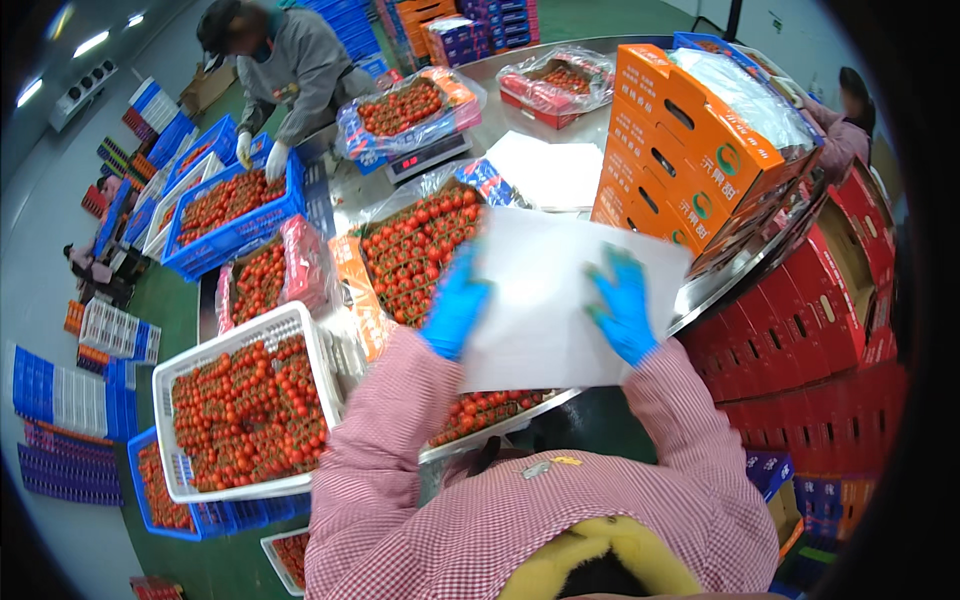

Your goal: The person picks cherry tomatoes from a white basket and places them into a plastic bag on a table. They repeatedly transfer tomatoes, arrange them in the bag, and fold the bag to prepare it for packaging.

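A white sheet of paper (540,307) lies spread in front of me, partly over a box of cherry tomatoes. My left hand (456,300), in a blue glove, rests at the sheet's left edge beside the vine cherry tomatoes (412,247) in the orange box. My right hand (624,304), also blue-gloved, is on the right part of the sheet with its fingers spread. Whether either hand pinches the sheet cannot be told. More cherry tomatoes (487,412) show below the sheet's near edge. A stack of white sheets (547,169) lies beyond it on the metal table.
Stacked orange cartons (675,142) stand at the right, red cartons (795,322) beyond the table edge. A white crate (161,420) of tomatoes is at the left. A bagged tomato box stands on a scale (429,159). A gloved co-worker (300,75) reaches into a blue crate (225,244).
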A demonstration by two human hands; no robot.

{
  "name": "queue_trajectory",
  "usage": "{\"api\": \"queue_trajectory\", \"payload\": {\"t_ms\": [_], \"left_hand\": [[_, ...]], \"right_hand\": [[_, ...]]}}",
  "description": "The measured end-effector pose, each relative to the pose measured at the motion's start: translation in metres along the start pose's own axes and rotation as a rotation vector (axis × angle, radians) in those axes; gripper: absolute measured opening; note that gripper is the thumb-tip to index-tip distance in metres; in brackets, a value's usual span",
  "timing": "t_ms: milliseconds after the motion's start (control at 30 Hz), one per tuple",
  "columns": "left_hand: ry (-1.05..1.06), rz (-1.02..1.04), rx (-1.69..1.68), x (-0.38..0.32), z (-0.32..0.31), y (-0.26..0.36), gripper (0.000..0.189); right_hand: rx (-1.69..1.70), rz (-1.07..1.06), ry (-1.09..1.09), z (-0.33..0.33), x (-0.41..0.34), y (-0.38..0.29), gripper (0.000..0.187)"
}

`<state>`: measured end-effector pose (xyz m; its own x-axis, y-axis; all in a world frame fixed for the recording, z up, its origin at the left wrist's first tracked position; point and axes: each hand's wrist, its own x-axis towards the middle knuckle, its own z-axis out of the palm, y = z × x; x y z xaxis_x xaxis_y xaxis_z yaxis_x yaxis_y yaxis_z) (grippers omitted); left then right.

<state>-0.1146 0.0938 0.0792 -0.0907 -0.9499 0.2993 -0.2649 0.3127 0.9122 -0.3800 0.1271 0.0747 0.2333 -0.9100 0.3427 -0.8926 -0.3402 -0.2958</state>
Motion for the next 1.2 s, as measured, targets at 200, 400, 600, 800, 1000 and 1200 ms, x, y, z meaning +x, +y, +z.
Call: {"api": "queue_trajectory", "payload": {"t_ms": [200, 400, 600, 800, 1000, 1200], "left_hand": [[0.368, -0.124, -0.104, 0.05, -0.181, -0.111, 0.067], [0.205, -0.245, 0.961, 0.048, -0.214, -0.12, 0.076], [-0.208, 0.171, 1.088, 0.143, -0.116, -0.079, 0.063], [-0.282, -0.192, 0.94, 0.193, -0.006, -0.13, 0.063], [-0.508, 0.077, 0.749, 0.176, -0.003, -0.145, 0.049], [-0.554, 0.115, 1.065, 0.177, 0.011, -0.143, 0.051]], "right_hand": [[-0.084, -0.289, -0.128, 0.133, 0.167, -0.094, 0.055], [-0.051, -0.366, -0.23, 0.134, 0.201, -0.101, 0.05], [-0.066, -0.249, -0.451, 0.091, 0.176, -0.024, 0.05], [-0.07, -0.559, -0.545, 0.101, 0.183, -0.01, 0.036], [-0.124, -0.975, -0.477, 0.087, 0.182, 0.003, 0.01], [-0.123, -0.843, -0.673, 0.101, 0.197, 0.0, 0.042]]}}
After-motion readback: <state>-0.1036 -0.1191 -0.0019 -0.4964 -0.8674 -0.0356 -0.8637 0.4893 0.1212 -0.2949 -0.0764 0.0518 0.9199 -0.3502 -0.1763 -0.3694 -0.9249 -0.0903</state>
